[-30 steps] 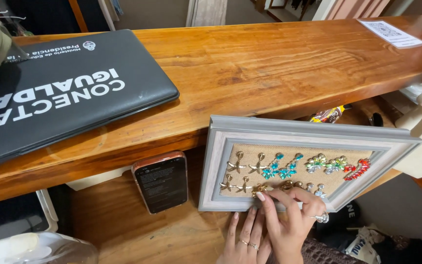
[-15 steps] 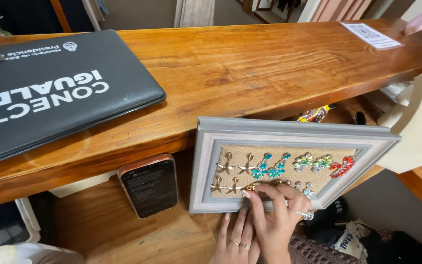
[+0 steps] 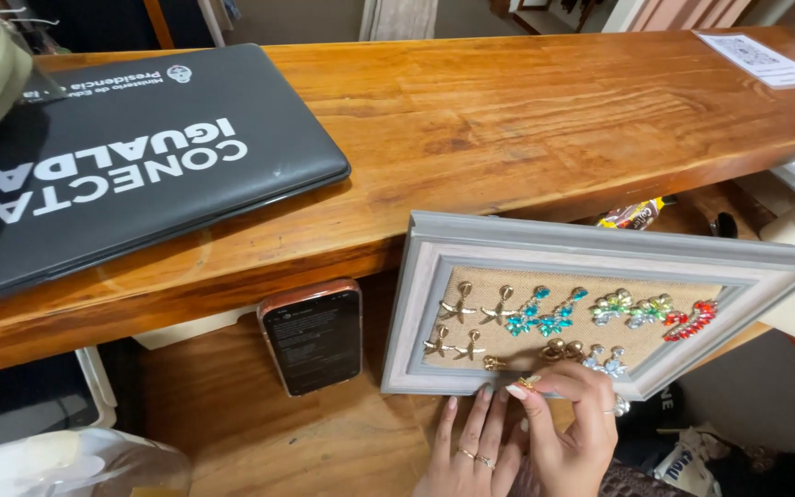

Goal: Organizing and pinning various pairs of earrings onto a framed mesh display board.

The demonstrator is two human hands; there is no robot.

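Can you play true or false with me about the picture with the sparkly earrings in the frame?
1. The grey frame has a brown cloth backing with earrings pinned on it. True.
2. The laptop on the wooden counter is open. False: its lid is shut and it lies flat.
3. The right hand touches the bottom edge of the frame and pinches a small gold earring. True.
4. The phone lies on top of the laptop. False: it is on the lower shelf, left of the frame.
5. The left hand wears rings. True.
6. All the earrings are gold. False: some are blue, green and red.
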